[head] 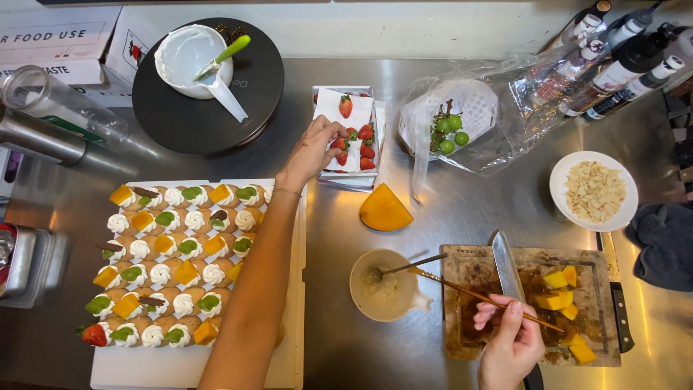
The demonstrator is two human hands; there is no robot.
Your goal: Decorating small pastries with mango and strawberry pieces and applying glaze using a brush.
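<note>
My left hand (pixel 315 149) reaches across the steel counter and pinches a cut strawberry (pixel 338 144) in a small white box (pixel 323 102) lined with paper and holding several strawberries. My right hand (pixel 509 344) rests on the wooden cutting board (pixel 469 269) and holds a pair of thin chopsticks (pixel 479 295) that point toward a small bowl. Yellow mango cubes (pixel 561 279) lie on the board beside a large knife (pixel 507 271). Under my left forearm sits a white tray (pixel 180 365) of small tarts (pixel 160 263) topped with cream, mango, green fruit and one strawberry.
A mango wedge (pixel 385 209) lies mid-counter. A small bowl with a spoon (pixel 385 286) stands left of the board. A turntable carries a cream bowl with spatula (pixel 193 61). Green grapes in a plastic bag (pixel 451 130), a plate of nuts (pixel 594 191), bottles (pixel 621 58) and a dark cloth (pixel 668 242) sit right.
</note>
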